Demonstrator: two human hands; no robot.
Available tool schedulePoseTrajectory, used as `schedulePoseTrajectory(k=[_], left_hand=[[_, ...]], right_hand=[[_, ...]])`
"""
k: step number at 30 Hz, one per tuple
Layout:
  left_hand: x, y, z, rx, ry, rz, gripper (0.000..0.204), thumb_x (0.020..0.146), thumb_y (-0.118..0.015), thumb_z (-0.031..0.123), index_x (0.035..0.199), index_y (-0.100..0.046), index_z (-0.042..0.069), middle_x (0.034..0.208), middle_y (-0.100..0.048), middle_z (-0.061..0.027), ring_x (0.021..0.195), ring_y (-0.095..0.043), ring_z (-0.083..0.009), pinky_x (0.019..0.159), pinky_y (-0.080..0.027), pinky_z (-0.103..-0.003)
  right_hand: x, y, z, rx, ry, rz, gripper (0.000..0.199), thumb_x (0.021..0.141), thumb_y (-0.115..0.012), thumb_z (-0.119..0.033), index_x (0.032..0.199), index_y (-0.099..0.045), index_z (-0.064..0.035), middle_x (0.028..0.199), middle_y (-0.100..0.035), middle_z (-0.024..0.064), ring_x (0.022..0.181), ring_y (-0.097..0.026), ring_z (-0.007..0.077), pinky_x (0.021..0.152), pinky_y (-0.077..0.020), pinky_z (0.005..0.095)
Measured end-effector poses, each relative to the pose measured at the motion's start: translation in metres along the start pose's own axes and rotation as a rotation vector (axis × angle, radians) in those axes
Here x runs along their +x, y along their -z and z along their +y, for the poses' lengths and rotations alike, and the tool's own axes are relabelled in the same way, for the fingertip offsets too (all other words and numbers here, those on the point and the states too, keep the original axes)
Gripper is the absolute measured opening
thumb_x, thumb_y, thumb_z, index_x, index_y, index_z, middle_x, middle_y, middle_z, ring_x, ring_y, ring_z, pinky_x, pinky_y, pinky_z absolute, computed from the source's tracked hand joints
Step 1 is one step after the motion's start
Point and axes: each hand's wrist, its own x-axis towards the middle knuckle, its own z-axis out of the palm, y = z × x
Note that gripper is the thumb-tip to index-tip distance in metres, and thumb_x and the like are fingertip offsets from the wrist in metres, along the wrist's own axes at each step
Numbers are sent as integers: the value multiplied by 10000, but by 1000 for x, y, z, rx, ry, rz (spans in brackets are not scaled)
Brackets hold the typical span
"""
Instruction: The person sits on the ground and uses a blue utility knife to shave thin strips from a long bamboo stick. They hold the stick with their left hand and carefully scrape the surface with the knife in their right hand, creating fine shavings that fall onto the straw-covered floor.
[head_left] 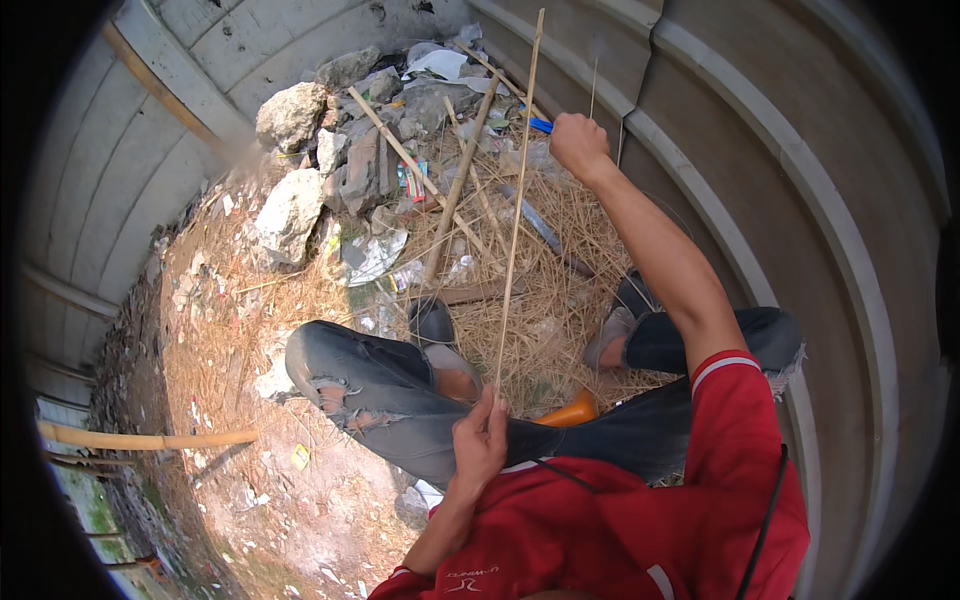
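Note:
I sit on the ground with my knees bent. My left hand [482,438] is closed around the lower end of a long thin bamboo strip [515,210] that runs up and away from my lap. My right hand [578,146] is stretched out ahead in a fist, to the right of the strip. A blue object [540,125] shows just beside it, and a very thin sliver [594,88] rises above the fist. What the right hand grips is not clear.
Dry straw [560,300] covers the ground under my feet. A pile of stones [292,205], bamboo sticks [455,190] and litter lies ahead on the left. An orange object [572,410] lies by my lap. A thick bamboo pole [150,438] lies at left. Ribbed concrete walls [800,180] curve around.

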Motion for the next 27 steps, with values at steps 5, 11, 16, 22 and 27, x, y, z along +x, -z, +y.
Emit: schedulePoseTrajectory(k=[5, 11, 16, 22, 27], left_hand=[[-67, 24, -32, 118, 47, -96, 360, 968, -617, 87, 1278, -597, -95, 879, -729, -175, 741, -661, -86, 663, -509, -238], [-86, 45, -45, 93, -86, -74, 342, 961, -613, 52, 1277, -603, -80, 975, -742, -193, 813, -702, -124, 705, -527, -252], [-82, 61, -37, 106, -115, -50, 328, 975, -605, 75, 1265, -611, -77, 985, -742, -206, 852, -716, -151, 740, -534, -262], [-91, 73, -40, 152, -93, -37, 313, 978, -609, 88, 1250, -625, -67, 918, -737, -172, 795, -694, -144, 710, -524, -260], [-98, 66, -80, -19, 10, -31, 320, 990, -620, 122, 1262, -634, -45, 793, -672, -46, 662, -570, -54, 593, -448, -219]], right_hand=[[51, 48, 57, -91, -182, 76, 274, 900, -543, -127, 1060, -729, -8, 1131, -699, 234, 1068, -672, 425, 888, -548, 501], [77, 95, 80, -56, -319, 137, 296, 891, -565, -153, 1100, -713, -6, 1147, -692, 233, 1097, -651, 446, 921, -526, 520], [80, 96, 78, -29, -378, 117, 317, 889, -577, -165, 1140, -706, -21, 1207, -675, 218, 1141, -638, 420, 945, -519, 498], [77, 53, 54, 154, -463, 48, 387, 827, -657, -205, 1174, -706, -40, 1255, -668, 190, 1176, -632, 393, 967, -514, 476], [114, -33, 111, 455, -367, -262, 116, 802, -649, -148, 833, -628, -38, 654, -591, 108, 588, -582, 275, 542, -451, 426]])
